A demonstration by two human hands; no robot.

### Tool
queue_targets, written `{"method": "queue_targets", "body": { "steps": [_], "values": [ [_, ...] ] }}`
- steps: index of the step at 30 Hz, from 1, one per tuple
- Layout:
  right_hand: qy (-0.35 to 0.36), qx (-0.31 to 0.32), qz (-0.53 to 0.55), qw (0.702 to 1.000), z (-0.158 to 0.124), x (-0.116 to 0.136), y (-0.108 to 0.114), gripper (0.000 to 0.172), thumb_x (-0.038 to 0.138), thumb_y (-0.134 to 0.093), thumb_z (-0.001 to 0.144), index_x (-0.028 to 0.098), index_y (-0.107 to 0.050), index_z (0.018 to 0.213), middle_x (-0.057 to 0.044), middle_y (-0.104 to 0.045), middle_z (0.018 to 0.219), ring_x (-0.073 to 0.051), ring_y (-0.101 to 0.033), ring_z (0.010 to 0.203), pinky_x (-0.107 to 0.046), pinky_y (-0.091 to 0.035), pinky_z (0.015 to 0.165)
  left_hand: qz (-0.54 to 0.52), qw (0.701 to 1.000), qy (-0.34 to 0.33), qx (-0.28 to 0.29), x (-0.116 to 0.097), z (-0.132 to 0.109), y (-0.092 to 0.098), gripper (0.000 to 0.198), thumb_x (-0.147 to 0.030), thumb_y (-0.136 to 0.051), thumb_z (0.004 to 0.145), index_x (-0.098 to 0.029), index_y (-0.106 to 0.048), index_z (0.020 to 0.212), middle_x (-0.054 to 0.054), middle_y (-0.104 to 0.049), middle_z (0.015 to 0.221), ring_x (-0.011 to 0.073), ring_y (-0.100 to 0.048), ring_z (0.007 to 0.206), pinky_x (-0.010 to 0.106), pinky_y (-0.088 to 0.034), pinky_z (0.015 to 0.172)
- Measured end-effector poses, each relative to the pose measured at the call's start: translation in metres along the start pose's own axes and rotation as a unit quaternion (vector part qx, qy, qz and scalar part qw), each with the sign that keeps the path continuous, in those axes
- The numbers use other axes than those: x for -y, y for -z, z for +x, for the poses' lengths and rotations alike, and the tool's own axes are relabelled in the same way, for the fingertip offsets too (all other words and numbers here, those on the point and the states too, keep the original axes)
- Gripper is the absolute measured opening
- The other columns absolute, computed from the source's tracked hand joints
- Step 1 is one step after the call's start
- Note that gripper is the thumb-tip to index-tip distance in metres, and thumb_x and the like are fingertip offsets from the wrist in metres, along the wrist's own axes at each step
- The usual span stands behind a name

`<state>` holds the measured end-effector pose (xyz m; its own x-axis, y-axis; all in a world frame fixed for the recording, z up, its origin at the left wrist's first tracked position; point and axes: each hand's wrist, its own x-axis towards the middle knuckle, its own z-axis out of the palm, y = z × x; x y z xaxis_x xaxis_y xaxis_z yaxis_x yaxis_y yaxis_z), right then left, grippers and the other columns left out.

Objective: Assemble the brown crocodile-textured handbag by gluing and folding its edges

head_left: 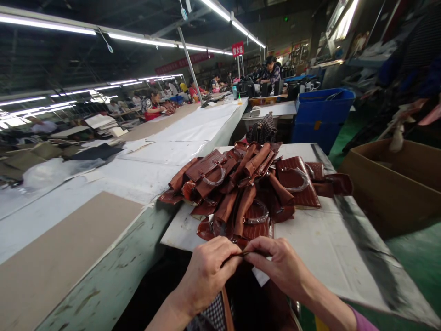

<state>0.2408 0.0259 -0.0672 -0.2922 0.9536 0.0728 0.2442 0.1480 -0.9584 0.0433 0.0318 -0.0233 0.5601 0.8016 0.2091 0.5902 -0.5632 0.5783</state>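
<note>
My left hand (206, 271) and my right hand (280, 265) meet at the bottom middle, both closed in a pinch on a thin dark strip (241, 254) held between them. Just beyond my fingers lies a heap of reddish-brown, crocodile-patterned leather bag pieces (248, 188) with curved handles, spread over a white worktable (320, 248). Below my hands a dark bag part and a brown strap (227, 308) hang in shadow.
A long conveyor table (113, 216) with a grey-brown board runs along the left. An open cardboard box (396, 184) stands at the right and a blue bin (322, 115) behind it. Other people sit working at the far end of the line.
</note>
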Motion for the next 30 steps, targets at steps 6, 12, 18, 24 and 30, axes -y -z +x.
{"method": "queue_targets", "body": {
  "steps": [6,12,18,24,30],
  "values": [
    [0.003,0.002,-0.001,1.0,0.001,0.002,0.0,0.017,0.027,-0.061,0.085,0.016,-0.073,0.082,0.001,-0.068,0.068,-0.013,-0.059,0.063,-0.021,-0.043,0.06,0.014,0.997,-0.058,-0.05,0.004,-0.003,-0.008,0.012,-0.014,-0.056,0.093,-0.017,-0.068,0.092,0.002,-0.067,0.077,0.0148,-0.06,0.07,0.025,-0.047,0.065],
    [0.001,-0.016,-0.002,1.0,0.0,0.0,0.002,0.017,0.028,-0.061,0.085,0.017,-0.074,0.083,0.0,-0.07,0.069,-0.014,-0.062,0.064,-0.021,-0.045,0.061,0.075,0.99,-0.079,-0.087,-0.004,-0.002,-0.014,0.017,-0.011,-0.052,0.095,-0.015,-0.067,0.099,0.005,-0.069,0.08,0.0162,-0.061,0.071,0.027,-0.05,0.066],
    [-0.016,-0.02,0.007,1.0,-0.001,0.0,0.001,0.017,0.03,-0.063,0.085,0.017,-0.075,0.083,-0.001,-0.073,0.072,-0.016,-0.065,0.067,-0.023,-0.047,0.062,0.204,0.971,-0.124,-0.009,-0.009,-0.001,-0.004,0.027,-0.01,-0.045,0.097,-0.009,-0.06,0.12,0.006,-0.067,0.081,0.0183,-0.061,0.07,0.028,-0.05,0.059],
    [0.027,-0.042,-0.034,0.998,-0.004,0.002,-0.001,0.017,0.027,-0.062,0.088,0.021,-0.077,0.089,-0.001,-0.076,0.077,-0.017,-0.07,0.068,-0.022,-0.049,0.063,0.278,0.952,-0.126,0.012,-0.017,0.004,-0.002,0.02,-0.009,-0.044,0.095,-0.015,-0.062,0.088,0.002,-0.061,0.073,0.0191,-0.058,0.064,0.033,-0.043,0.053],
    [0.087,-0.06,-0.223,0.969,-0.016,0.004,-0.004,0.027,0.017,-0.048,0.094,0.017,-0.069,0.111,-0.007,-0.077,0.098,-0.022,-0.074,0.081,-0.026,-0.053,0.069,0.267,0.96,-0.077,-0.018,-0.021,0.009,-0.006,0.025,-0.009,-0.045,0.092,-0.019,-0.057,0.072,0.0,-0.058,0.068,0.0176,-0.056,0.061,0.033,-0.038,0.056]
  ]
}}
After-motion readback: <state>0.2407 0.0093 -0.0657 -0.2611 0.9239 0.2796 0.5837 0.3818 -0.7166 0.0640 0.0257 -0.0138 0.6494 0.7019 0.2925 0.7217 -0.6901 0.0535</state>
